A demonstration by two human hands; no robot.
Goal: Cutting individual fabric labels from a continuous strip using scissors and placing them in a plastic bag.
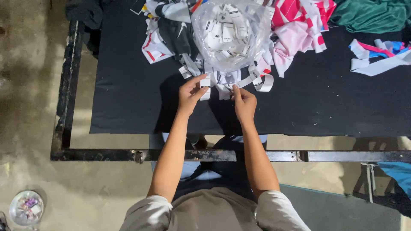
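Note:
My left hand [191, 91] pinches a small white fabric label [206, 82] between thumb and fingers. My right hand [244, 101] grips a white label strip [225, 88] close beside it. Both hands hover over a black cloth-covered table [128, 94], just in front of a clear plastic bag [231, 32] full of small white labels. Loose white label strips [261, 79] curl around the bag's base.
Piles of cut fabric lie behind the bag: white, black and red pieces [165, 30], pink and white pieces [299, 25], green cloth [372, 15], and white strips [376, 62] at right. A black metal frame [68, 85] edges the table. A small clear container [26, 207] sits on the floor.

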